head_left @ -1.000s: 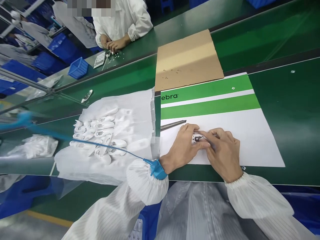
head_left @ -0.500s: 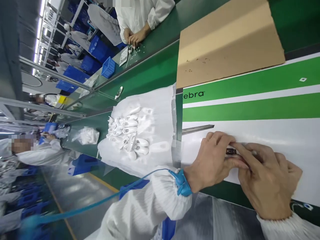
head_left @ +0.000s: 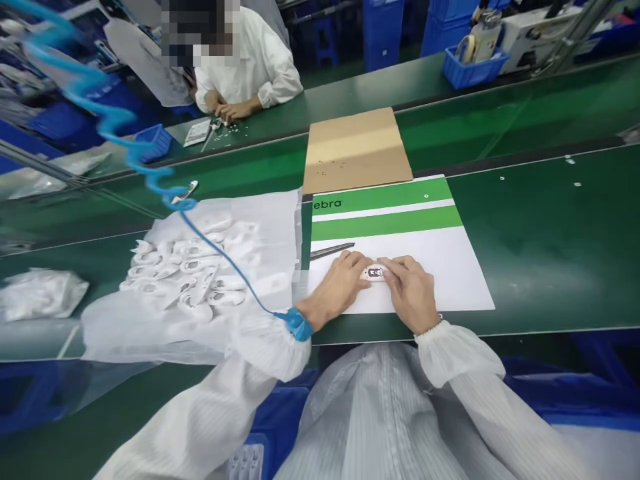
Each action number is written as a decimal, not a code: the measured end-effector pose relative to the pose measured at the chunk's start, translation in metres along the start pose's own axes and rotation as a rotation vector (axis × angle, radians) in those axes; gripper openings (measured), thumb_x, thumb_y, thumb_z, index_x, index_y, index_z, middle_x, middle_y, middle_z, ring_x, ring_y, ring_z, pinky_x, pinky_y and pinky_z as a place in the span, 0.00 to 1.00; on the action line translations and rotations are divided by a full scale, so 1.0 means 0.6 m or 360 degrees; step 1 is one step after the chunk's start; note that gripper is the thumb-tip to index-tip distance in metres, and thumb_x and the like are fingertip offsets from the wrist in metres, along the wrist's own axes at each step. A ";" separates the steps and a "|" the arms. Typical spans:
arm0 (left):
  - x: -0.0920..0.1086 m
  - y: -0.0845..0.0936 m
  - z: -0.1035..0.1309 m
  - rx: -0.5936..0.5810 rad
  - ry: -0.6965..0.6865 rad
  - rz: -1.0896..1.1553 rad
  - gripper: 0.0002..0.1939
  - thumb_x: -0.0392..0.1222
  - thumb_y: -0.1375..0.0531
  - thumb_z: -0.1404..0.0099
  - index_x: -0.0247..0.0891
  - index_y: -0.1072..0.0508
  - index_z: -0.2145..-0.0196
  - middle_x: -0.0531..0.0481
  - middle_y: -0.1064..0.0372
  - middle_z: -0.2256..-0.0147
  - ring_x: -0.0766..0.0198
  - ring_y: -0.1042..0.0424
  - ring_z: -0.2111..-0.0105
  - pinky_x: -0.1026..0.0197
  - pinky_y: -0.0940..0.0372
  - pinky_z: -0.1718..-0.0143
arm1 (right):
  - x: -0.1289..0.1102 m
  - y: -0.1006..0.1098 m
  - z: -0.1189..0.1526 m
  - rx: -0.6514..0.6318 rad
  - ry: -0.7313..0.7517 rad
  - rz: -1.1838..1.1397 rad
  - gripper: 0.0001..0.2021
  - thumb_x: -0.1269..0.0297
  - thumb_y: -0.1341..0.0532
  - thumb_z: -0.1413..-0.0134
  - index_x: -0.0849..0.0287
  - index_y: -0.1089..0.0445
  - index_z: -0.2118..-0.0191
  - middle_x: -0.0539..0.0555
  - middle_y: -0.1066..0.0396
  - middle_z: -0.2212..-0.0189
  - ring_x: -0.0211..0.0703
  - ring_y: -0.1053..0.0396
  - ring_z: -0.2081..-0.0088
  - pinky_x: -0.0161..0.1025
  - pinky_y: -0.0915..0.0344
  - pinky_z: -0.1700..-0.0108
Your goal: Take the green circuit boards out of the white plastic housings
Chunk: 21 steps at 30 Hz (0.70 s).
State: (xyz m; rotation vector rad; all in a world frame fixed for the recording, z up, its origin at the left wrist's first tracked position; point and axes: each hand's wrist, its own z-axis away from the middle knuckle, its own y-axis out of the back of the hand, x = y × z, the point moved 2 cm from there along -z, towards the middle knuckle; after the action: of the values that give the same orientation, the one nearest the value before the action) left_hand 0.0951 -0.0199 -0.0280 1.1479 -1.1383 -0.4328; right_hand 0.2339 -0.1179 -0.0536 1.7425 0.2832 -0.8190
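Observation:
A small white oval part (head_left: 374, 272) with a dark centre lies over the white and green sheet (head_left: 450, 280), held between both hands. My left hand (head_left: 343, 280), with a blue strap at the wrist, has its fingers closed on the part's left end. My right hand (head_left: 411, 288) grips the right end with thumb and fingers. Metal tweezers (head_left: 333, 251) rest on the sheet just above my left hand. To the left, many white oval parts (head_left: 193, 267) lie heaped on a white plastic bag (head_left: 273, 280).
Behind the sheet lies a cardboard piece (head_left: 355, 150). A coiled blue cord (head_left: 215, 247) runs from my left wrist to the upper left. A person (head_left: 250, 60) works across the green bench (head_left: 550, 247). A blue basket (head_left: 475, 67) stands at the back right.
The view has swung level and pulled back, so the hands appear smaller and more central. The part between them now shows its oval face; both hands still hold it.

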 end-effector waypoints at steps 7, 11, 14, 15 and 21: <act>-0.009 0.034 0.010 -0.0201 0.0162 0.0045 0.15 0.38 0.44 0.30 0.35 0.32 0.46 0.43 0.30 0.50 0.54 0.33 0.48 0.51 0.36 0.46 | 0.004 0.041 -0.002 -0.0182 0.0006 -0.0438 0.15 0.63 0.46 0.35 0.55 0.26 0.49 0.54 0.27 0.53 0.46 0.32 0.52 0.44 0.36 0.50; -0.004 0.039 0.013 -0.0217 0.0229 0.0124 0.16 0.40 0.44 0.29 0.36 0.32 0.45 0.44 0.30 0.48 0.56 0.32 0.47 0.52 0.37 0.44 | -0.002 0.042 0.000 -0.0177 -0.0001 -0.0464 0.13 0.62 0.45 0.34 0.54 0.26 0.50 0.53 0.27 0.54 0.46 0.32 0.53 0.44 0.35 0.51; 0.007 0.022 0.016 -0.0129 0.0197 0.0010 0.14 0.39 0.43 0.30 0.35 0.31 0.48 0.43 0.30 0.51 0.54 0.34 0.49 0.51 0.36 0.46 | -0.006 0.037 0.003 -0.0170 0.0152 -0.0157 0.13 0.60 0.42 0.36 0.54 0.26 0.50 0.55 0.27 0.54 0.48 0.33 0.55 0.45 0.37 0.54; 0.012 0.014 0.018 -0.0078 0.0178 -0.0076 0.13 0.40 0.43 0.30 0.34 0.31 0.49 0.43 0.30 0.53 0.53 0.35 0.50 0.50 0.36 0.47 | -0.009 0.035 0.003 -0.0154 0.0245 0.0014 0.13 0.59 0.41 0.36 0.54 0.27 0.50 0.55 0.27 0.55 0.48 0.33 0.55 0.45 0.38 0.55; 0.036 -0.020 0.028 0.0080 0.0113 -0.0362 0.13 0.43 0.50 0.26 0.35 0.33 0.51 0.43 0.34 0.53 0.54 0.38 0.55 0.51 0.36 0.55 | -0.035 0.036 -0.004 -0.0160 0.0731 0.0706 0.10 0.65 0.43 0.35 0.60 0.28 0.53 0.57 0.29 0.58 0.45 0.36 0.58 0.43 0.42 0.58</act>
State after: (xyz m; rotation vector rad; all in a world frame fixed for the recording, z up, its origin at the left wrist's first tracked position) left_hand 0.0927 -0.0496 -0.0290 1.3333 -0.9649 -0.5364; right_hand 0.2317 -0.1187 -0.0236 1.7913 0.2232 -0.0789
